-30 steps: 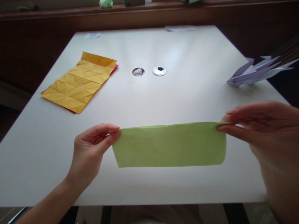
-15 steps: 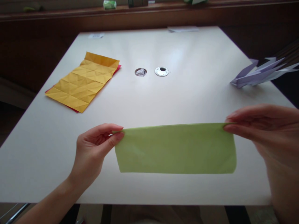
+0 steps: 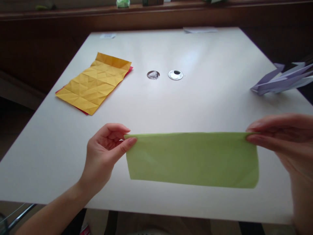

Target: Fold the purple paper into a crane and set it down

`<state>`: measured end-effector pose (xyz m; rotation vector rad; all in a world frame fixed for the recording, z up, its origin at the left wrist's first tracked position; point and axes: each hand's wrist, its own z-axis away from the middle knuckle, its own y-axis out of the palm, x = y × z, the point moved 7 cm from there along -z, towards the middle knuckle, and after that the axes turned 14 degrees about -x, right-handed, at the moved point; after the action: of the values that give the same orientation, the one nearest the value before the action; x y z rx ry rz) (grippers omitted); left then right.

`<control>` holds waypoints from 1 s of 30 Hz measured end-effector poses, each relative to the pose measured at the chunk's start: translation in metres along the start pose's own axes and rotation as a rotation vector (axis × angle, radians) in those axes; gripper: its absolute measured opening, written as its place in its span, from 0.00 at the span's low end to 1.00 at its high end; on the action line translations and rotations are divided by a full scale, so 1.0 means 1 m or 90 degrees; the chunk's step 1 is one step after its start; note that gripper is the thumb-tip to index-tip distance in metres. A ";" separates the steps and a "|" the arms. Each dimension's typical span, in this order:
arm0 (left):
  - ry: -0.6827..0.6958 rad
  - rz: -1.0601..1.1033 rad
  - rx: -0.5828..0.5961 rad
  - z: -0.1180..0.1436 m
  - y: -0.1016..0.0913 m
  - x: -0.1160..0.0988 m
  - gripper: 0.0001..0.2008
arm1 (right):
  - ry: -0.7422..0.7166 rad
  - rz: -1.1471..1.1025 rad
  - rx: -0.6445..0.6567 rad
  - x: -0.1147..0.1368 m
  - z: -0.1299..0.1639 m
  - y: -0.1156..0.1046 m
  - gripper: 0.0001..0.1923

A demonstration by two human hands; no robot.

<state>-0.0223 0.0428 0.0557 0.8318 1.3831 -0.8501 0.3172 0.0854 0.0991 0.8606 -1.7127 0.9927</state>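
Note:
A green sheet of paper (image 3: 193,160), which looks folded along its top edge, is stretched between my two hands near the front of the white table (image 3: 195,104). My left hand (image 3: 105,150) pinches its upper left corner between thumb and index finger. At the upper right corner, my right hand (image 3: 281,133) grips it the same way, thumb in front and fingers behind. The paper's lower edge hangs free, with the right side slightly lower and its corner rounded. Whether that lower edge touches the table I cannot tell.
A creased yellow paper (image 3: 94,85) lies at the left, over a red sheet that peeks out. Folded purple and white paper (image 3: 281,80) stands at the right edge. Two round holes, one with a metal rim (image 3: 175,75), are in the tabletop. A wooden ledge (image 3: 156,14) runs behind.
The whole view has shifted, so table and papers appear farther right. Both hands keep their pinch on the green paper, which now tilts slightly down at the right.

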 end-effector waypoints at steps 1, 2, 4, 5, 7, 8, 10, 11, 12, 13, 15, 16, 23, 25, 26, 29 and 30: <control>-0.001 0.000 -0.002 0.000 0.001 0.000 0.09 | -0.003 0.001 0.007 -0.001 0.000 0.000 0.13; -0.004 0.000 -0.002 0.000 0.001 0.000 0.10 | -0.006 0.002 0.019 -0.001 0.000 0.000 0.13; -0.010 0.002 0.000 0.000 0.002 -0.001 0.10 | -0.018 0.002 0.028 -0.002 0.000 -0.001 0.14; -0.013 0.004 0.003 0.000 0.002 -0.001 0.10 | -0.028 0.000 0.024 -0.003 0.000 -0.002 0.14; -0.015 0.006 0.007 0.001 0.003 -0.002 0.09 | -0.045 -0.005 0.021 -0.003 0.000 -0.004 0.14; -0.015 0.003 0.007 0.001 0.003 -0.002 0.09 | -0.050 -0.008 0.023 -0.003 0.000 -0.004 0.13; -0.012 -0.007 0.001 0.001 0.003 -0.003 0.09 | -0.056 -0.016 0.024 -0.003 0.000 -0.003 0.14; -0.008 -0.014 -0.003 0.001 0.002 -0.003 0.09 | -0.056 -0.018 0.025 -0.003 0.000 -0.003 0.14; -0.005 -0.021 -0.008 0.001 0.002 -0.004 0.10 | -0.054 -0.018 0.026 -0.003 0.000 -0.002 0.14; -0.003 -0.029 -0.012 0.001 0.002 -0.004 0.10 | -0.052 -0.015 0.027 -0.004 0.000 -0.002 0.14; -0.001 -0.040 -0.017 0.001 0.002 -0.003 0.11 | -0.050 -0.010 0.028 -0.003 0.001 -0.002 0.13; -0.002 -0.041 -0.017 0.001 0.001 -0.003 0.11 | -0.052 -0.007 0.030 -0.003 0.001 -0.002 0.13; -0.014 -0.003 -0.006 0.001 0.003 -0.004 0.09 | -0.037 -0.008 0.034 -0.002 0.000 -0.001 0.13; -0.013 -0.008 -0.005 0.001 0.003 -0.004 0.08 | -0.027 -0.011 0.040 -0.002 -0.001 0.000 0.13; -0.010 -0.013 -0.005 0.001 0.003 -0.004 0.08 | -0.025 -0.013 0.040 -0.002 -0.001 0.000 0.13; -0.003 -0.038 -0.008 0.001 0.001 -0.003 0.08 | -0.025 0.000 0.037 -0.001 -0.002 0.001 0.12; -0.002 -0.046 -0.009 0.001 0.000 -0.002 0.09 | -0.026 0.006 0.034 0.000 -0.001 0.001 0.12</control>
<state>-0.0215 0.0419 0.0578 0.7726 1.4219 -0.8961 0.3168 0.0873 0.0991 0.9141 -1.7332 1.0369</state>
